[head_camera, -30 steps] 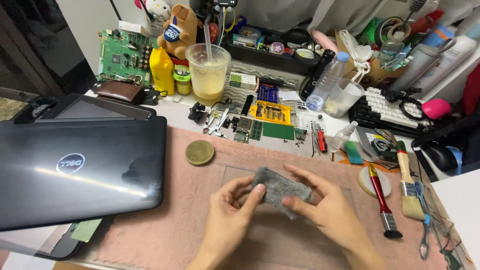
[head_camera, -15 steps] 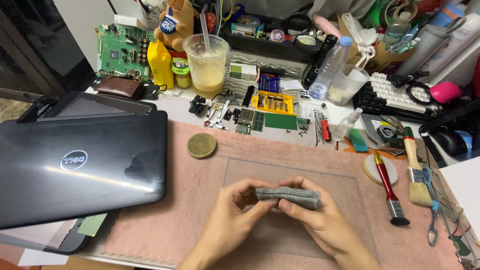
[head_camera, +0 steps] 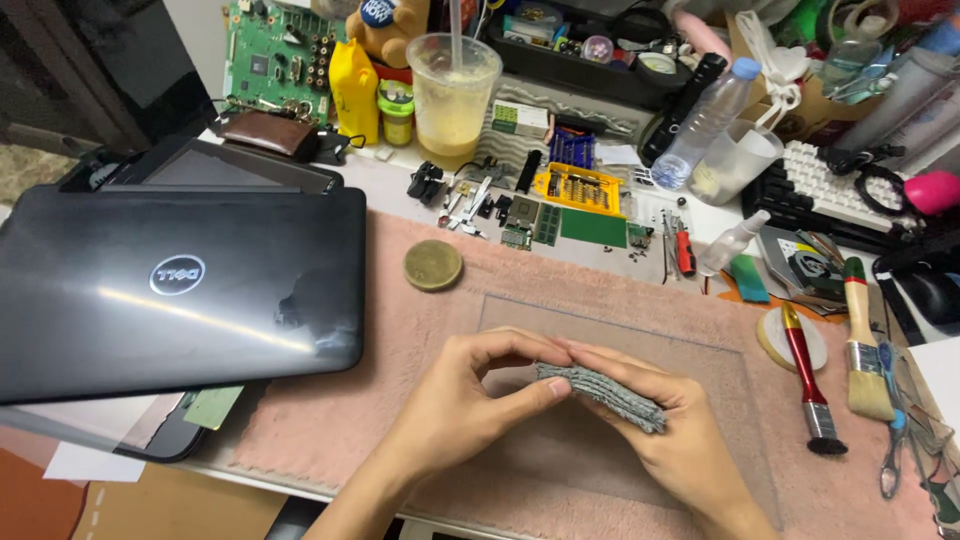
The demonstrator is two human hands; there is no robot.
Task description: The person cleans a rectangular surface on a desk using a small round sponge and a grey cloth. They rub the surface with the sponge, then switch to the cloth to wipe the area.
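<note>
Both my hands hold a small folded grey cloth (head_camera: pixel 603 391) just above the pink towel (head_camera: pixel 400 330) at the near middle of the desk. My left hand (head_camera: pixel 470 400) pinches the cloth's left end between thumb and fingers. My right hand (head_camera: pixel 668 435) cups it from the right and underneath. The cloth lies edge-on, its layers showing as thin stripes.
A closed dark laptop (head_camera: pixel 170 290) lies at the left, over another device. A round brass-coloured disc (head_camera: pixel 432 265) sits on the towel. Brushes (head_camera: pixel 865 340) lie at the right. A plastic cup of pale drink (head_camera: pixel 452 95), circuit boards, a yellow bit case (head_camera: pixel 580 188) and bottles crowd the back.
The grey cloth, held flat and open a second ago, has been folded smaller and turned edge-on between my hands. The camera has moved closer to the desk.
</note>
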